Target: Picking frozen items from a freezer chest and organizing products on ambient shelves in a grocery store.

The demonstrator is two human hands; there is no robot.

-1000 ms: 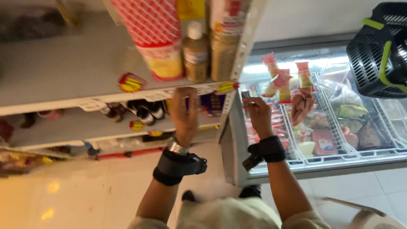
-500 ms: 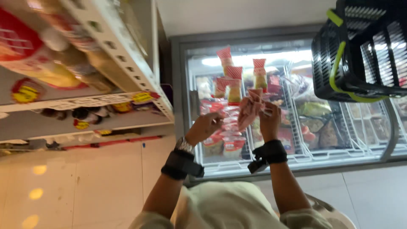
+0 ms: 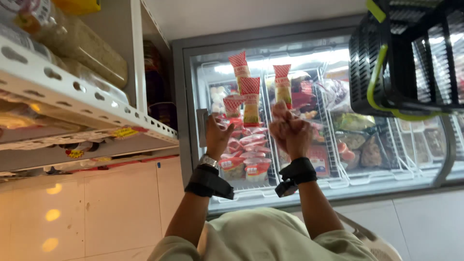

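We're at the freezer (image 3: pixel 309 53) now, left hand (image 3: pixel 217 137) gripping the lid handle (image 3: pixel 202 128) and right hand (image 3: pixel 289 131) bunched shut around some packet we can't make out, so sliding the glass looks next.

Glass lid (image 3: pixel 309 159) bars the frozen packets (image 3: pixel 244 145)

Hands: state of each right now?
Left hand: closed on the freezer lid handle.
Right hand: closed; whether it holds something cannot be told.
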